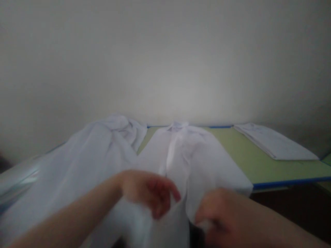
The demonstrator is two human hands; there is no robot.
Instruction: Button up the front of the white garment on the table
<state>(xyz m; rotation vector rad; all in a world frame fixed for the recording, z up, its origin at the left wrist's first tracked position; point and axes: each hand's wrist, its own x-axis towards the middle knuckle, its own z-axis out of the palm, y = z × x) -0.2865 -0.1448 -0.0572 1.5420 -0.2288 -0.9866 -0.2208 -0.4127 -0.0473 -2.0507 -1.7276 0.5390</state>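
A white shirt [196,155] lies spread on a green table [248,158], its collar toward the far wall. My left hand [150,191] is at the shirt's near hem, its fingers curled and pinching the cloth. My right hand [219,213] is closed on the hem just to the right. The picture is blurred, so the exact grip is unclear.
A heap of white cloth [85,158] covers the table's left side. A folded white garment [274,141] lies at the back right. The table has a blue edge [289,182] and stands against a plain pale wall.
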